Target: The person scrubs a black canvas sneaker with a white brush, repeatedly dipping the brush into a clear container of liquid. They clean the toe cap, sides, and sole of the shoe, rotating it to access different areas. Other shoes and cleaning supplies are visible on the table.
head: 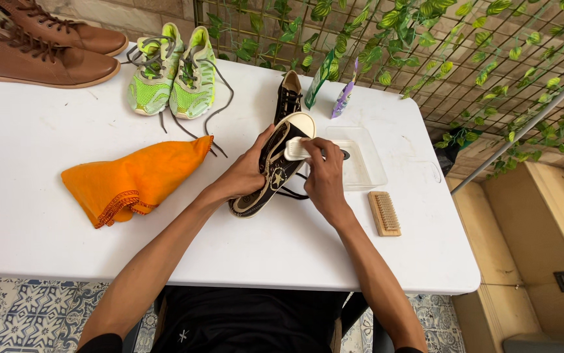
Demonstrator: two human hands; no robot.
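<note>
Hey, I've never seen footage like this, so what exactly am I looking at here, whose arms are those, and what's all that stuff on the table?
This is one picture from a camera worn on a person's head, looking down, so the two bare arms are that person's own. There is no machine.

The left hand holds a black high-top sneaker tilted on its side. The right hand grips a small white brush against the shoe's pale toe.

On the white table lie an orange cloth, a pair of neon green running shoes, a pair of brown lace-up shoes, the second black sneaker, a clear plastic tray, a wooden brush and two small pouches.
</note>
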